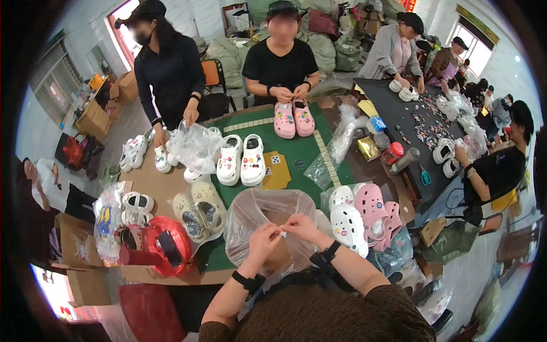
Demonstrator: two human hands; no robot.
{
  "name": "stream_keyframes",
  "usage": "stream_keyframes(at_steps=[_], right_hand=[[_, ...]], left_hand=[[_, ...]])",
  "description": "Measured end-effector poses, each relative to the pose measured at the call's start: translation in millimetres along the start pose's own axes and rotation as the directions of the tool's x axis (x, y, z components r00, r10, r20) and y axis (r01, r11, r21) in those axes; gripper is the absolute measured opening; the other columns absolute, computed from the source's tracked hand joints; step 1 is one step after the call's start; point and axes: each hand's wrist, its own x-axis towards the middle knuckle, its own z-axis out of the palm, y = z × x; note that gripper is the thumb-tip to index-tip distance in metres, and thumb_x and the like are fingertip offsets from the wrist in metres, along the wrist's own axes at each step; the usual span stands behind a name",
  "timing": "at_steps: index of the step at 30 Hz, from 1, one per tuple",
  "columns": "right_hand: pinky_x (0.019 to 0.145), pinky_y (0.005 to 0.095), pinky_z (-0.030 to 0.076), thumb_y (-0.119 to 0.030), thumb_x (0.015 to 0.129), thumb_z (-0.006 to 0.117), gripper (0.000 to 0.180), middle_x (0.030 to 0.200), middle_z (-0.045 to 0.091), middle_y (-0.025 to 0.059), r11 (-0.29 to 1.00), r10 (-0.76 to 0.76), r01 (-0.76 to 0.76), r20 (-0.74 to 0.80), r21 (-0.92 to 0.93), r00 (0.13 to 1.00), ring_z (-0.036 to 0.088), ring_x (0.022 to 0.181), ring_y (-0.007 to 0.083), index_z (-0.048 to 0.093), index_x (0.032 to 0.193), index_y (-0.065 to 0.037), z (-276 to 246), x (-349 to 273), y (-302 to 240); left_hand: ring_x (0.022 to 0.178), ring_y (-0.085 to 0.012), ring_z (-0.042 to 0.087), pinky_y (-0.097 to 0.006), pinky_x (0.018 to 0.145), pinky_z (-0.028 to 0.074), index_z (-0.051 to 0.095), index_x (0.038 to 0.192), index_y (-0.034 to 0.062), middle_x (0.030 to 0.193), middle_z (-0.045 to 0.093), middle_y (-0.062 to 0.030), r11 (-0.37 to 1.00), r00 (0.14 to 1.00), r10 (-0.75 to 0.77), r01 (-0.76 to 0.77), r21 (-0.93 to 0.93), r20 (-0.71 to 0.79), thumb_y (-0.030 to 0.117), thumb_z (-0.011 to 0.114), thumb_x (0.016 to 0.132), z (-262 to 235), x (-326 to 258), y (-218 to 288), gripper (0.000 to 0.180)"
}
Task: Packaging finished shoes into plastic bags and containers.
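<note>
Above a clear plastic-lined tub (239, 214), my left hand (264, 240) pinches a small white piece (283, 234), too small to name. Just beside it my right hand (303, 228) is closed in a pinch, its fingertips almost meeting the left ones; what they hold is hidden. Beyond the tub stands a pair of white clogs (241, 161) dotted with colourful charms. Beige clogs (199, 208) lie in a clear bag to the left. On the right, white clogs (348, 225) with charms rest against pink clogs (373, 208).
Opposite, a person holds pink clogs (294, 119); another at left handles a white clog (163, 158). A red plastic bundle (171, 251) with a dark phone (170, 247) sits at my left. At right are a red-lidded jar (393, 153), scissors (425, 175) and scattered charms (424, 119).
</note>
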Motion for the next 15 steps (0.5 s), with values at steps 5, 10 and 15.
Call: stream_keyframes(at_steps=[5,10,15], right_hand=[[0.063,0.0331,0.045,-0.023,0.083,0.069,0.022,0.072,0.063,0.0092,0.998,-0.042,0.043,0.022,-0.045,0.999,0.06,0.069,0.0217,0.068,0.078,-0.001,1,-2,2],[0.073,0.0355,0.045,-0.02,0.084,0.067,0.016,0.08,0.063,0.0083,0.961,-0.247,0.253,0.067,-0.111,0.967,0.06,0.078,0.0248,0.067,0.082,-0.004,-7,2,12],[0.081,0.037,0.043,-0.018,0.083,0.067,0.012,0.084,0.062,0.0064,0.935,-0.321,0.343,0.192,-0.09,0.927,0.058,0.084,0.0247,0.066,0.083,-0.006,-15,4,2]], left_hand=[[0.07,-0.0126,0.062,-0.027,0.065,0.05,0.063,0.097,0.003,0.077,0.065,-0.0051,0.939,0.955,-0.292,0.276,-0.206,-0.052,0.01,0.072,0.077,10,2,-2,0.024],[0.071,-0.008,0.058,-0.024,0.065,0.048,0.063,0.098,0.0008,0.077,0.063,-0.0011,0.901,0.937,-0.348,0.342,-0.266,0.025,0.006,0.073,0.075,12,5,-10,0.026],[0.071,-0.0063,0.057,-0.022,0.066,0.047,0.063,0.098,0.0009,0.077,0.061,0.002,0.821,0.936,-0.342,0.339,-0.461,0.079,0.004,0.073,0.075,15,4,-30,0.026]])
